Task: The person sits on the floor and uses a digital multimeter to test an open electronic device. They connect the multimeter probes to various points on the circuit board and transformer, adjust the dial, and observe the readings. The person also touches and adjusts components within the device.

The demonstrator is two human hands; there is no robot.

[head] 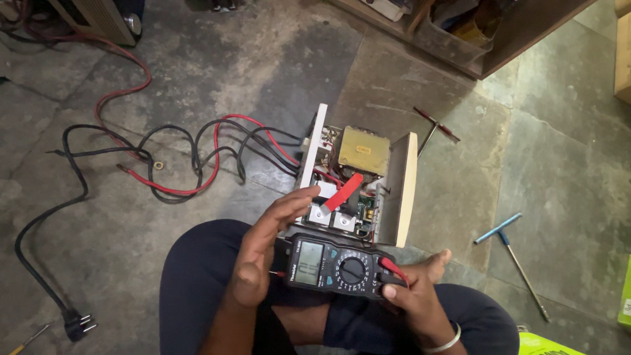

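Observation:
A black digital multimeter (336,266) with a grey screen and a round dial lies across my lap. My right hand (415,296) grips its right end, thumb near the red probe plug (392,267). My left hand (263,246) hovers beside the meter's left end, fingers spread and pointing toward the opened white electrical unit (358,181) on the floor. Inside that unit I see a yellow-wrapped transformer (363,150), a green circuit board and a red flat piece (344,192).
Red and black cables (190,158) trail left from the unit; a black plug (77,324) lies at the lower left. A blue-handled T-tool (509,246) and a red-tipped T-tool (434,128) lie on the stone floor. A wooden shelf (473,33) stands at the top.

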